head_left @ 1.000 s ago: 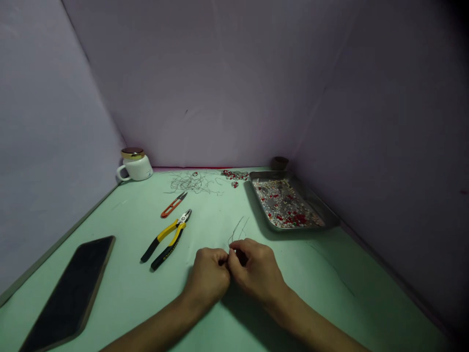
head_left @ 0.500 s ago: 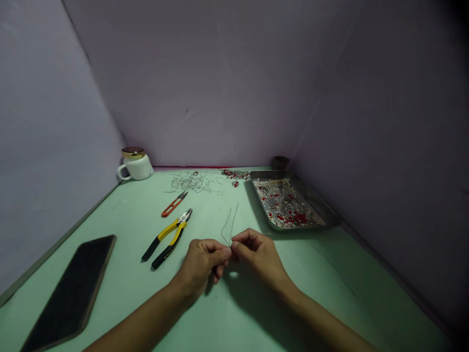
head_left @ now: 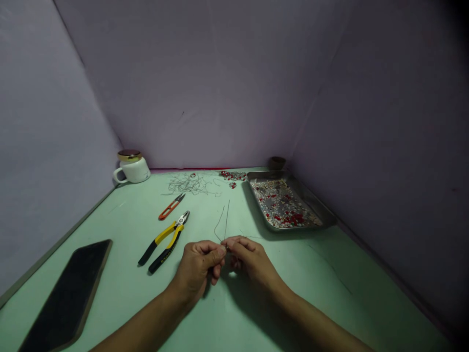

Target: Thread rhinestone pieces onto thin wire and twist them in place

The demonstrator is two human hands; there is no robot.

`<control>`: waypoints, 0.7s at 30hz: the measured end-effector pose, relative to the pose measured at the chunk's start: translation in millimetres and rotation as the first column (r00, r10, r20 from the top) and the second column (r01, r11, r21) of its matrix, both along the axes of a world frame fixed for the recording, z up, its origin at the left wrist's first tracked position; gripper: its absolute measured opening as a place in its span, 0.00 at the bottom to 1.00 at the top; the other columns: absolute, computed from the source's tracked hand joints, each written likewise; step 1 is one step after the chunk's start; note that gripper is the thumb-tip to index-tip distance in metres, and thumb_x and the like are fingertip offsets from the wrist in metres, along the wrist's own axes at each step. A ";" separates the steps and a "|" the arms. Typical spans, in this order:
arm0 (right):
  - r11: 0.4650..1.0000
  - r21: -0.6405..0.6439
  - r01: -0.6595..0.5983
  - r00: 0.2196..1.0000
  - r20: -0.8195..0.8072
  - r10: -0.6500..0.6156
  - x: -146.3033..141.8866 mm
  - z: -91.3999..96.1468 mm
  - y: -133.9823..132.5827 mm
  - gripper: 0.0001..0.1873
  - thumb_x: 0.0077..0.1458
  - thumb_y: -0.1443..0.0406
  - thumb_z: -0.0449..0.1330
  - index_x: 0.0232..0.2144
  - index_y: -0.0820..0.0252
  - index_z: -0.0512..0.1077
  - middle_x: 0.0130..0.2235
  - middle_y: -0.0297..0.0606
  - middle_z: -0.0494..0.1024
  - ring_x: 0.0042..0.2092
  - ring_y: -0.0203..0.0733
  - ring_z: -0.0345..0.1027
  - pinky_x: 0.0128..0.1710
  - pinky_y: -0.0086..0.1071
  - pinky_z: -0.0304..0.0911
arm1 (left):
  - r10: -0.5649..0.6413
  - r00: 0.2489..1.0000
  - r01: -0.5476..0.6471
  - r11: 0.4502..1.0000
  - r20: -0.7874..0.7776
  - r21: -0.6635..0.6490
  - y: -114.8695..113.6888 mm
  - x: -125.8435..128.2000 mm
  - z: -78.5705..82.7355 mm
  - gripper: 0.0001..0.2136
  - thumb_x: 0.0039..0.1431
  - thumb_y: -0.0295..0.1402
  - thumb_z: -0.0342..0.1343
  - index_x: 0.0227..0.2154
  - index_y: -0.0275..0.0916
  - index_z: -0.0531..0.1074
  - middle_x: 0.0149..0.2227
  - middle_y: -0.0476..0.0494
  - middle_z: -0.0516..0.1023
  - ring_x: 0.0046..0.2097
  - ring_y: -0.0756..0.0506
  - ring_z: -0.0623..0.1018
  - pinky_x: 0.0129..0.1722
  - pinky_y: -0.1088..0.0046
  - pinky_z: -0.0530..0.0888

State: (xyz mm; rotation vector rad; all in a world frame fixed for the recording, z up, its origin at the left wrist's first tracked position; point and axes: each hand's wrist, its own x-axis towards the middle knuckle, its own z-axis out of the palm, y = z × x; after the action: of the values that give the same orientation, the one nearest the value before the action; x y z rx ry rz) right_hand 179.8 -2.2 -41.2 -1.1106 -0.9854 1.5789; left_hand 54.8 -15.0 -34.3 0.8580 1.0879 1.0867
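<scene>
Two ends of thin wire (head_left: 226, 220) rise from between my fingertips at the middle of the table. My left hand (head_left: 203, 264) pinches the wire near its base, thumb against the curled fingers. Touching it from the right, my right hand (head_left: 249, 256) also closes its thumb and forefinger on the wire. A tiny dark bit, perhaps a bead, shows between the fingertips; most of it is hidden. To the left of my hands lie yellow and black pliers (head_left: 166, 243) with the handles spread, and orange thread snips (head_left: 171, 207) are just beyond them.
A metal tray (head_left: 266, 222) of red, white and gold beads stands at right, a small dark bowl (head_left: 277, 163) behind it. Loose wires (head_left: 188, 184) and beaded pieces (head_left: 232, 175) lie at the back. A lidded white mug (head_left: 135, 171) and a phone (head_left: 68, 293) are at left.
The fingertips of my right hand have drawn in closer over the wire beside my left thumb. The whole view has shifted slightly; my left hand keeps its pinch.
</scene>
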 end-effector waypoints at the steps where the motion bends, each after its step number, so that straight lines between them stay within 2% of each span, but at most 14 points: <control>1: 1.000 -0.017 -0.014 1.000 -0.021 0.014 -0.3 -2.9 -0.2 0.13 0.39 0.59 0.63 0.25 0.66 0.74 0.18 0.33 0.69 0.20 0.30 0.57 0.21 0.27 0.52 | 0.006 1.000 -0.006 1.000 -0.009 0.002 0.3 -0.2 0.0 0.12 0.41 0.35 0.61 0.13 0.34 0.69 0.08 0.54 0.63 0.12 0.56 0.59 0.11 0.82 0.54; 5: 0.998 -0.042 -0.045 0.994 -0.099 0.040 -1.4 -10.6 -1.5 0.17 0.40 0.57 0.65 0.28 0.66 0.75 0.19 0.35 0.69 0.21 0.30 0.57 0.20 0.26 0.50 | 0.000 1.000 0.000 1.000 -0.024 -0.007 0.5 -0.5 0.3 0.12 0.41 0.37 0.60 0.13 0.34 0.68 0.08 0.54 0.64 0.12 0.56 0.60 0.11 0.81 0.54; 8: 0.997 -0.063 -0.044 0.989 -0.146 0.034 -2.7 -9.0 -3.6 0.16 0.39 0.58 0.66 0.27 0.67 0.74 0.19 0.35 0.69 0.22 0.32 0.61 0.21 0.26 0.55 | -0.008 0.999 0.006 0.999 -0.038 -0.050 -0.4 -0.4 0.6 0.13 0.40 0.38 0.60 0.13 0.35 0.66 0.08 0.54 0.63 0.11 0.57 0.58 0.11 0.81 0.51; 11: 0.994 -0.103 -0.048 0.979 -0.200 0.027 -3.7 -2.2 -5.8 0.16 0.37 0.58 0.67 0.24 0.66 0.73 0.20 0.35 0.70 0.23 0.34 0.64 0.23 0.28 0.61 | 0.004 0.995 -0.010 0.998 -0.097 -0.058 -1.3 -1.6 0.5 0.13 0.41 0.38 0.60 0.14 0.35 0.65 0.11 0.52 0.67 0.13 0.57 0.59 0.12 0.82 0.50; 16: 0.995 -0.096 -0.041 0.989 -0.143 0.027 -2.4 5.1 -4.8 0.18 0.33 0.57 0.68 0.23 0.67 0.72 0.22 0.36 0.73 0.24 0.37 0.68 0.24 0.31 0.65 | 0.060 0.954 -0.048 0.998 -0.295 0.047 1.4 -7.4 1.2 0.14 0.41 0.37 0.61 0.13 0.35 0.63 0.13 0.52 0.68 0.17 0.55 0.64 0.17 0.80 0.57; 21: 0.995 -0.088 -0.046 0.993 -0.111 0.036 -3.6 -0.8 -4.1 0.19 0.33 0.58 0.68 0.24 0.69 0.73 0.21 0.41 0.74 0.23 0.37 0.68 0.27 0.32 0.64 | 0.065 0.970 -0.045 0.995 -0.233 0.088 6.3 -9.3 9.7 0.07 0.41 0.32 0.60 0.23 0.36 0.69 0.14 0.55 0.69 0.17 0.55 0.65 0.17 0.81 0.60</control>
State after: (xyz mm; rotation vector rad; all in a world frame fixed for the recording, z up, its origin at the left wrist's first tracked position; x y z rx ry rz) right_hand 176.2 -6.2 -42.0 -1.0586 -0.8763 1.7134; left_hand 45.5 -8.7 -24.5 1.0474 1.2770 1.1011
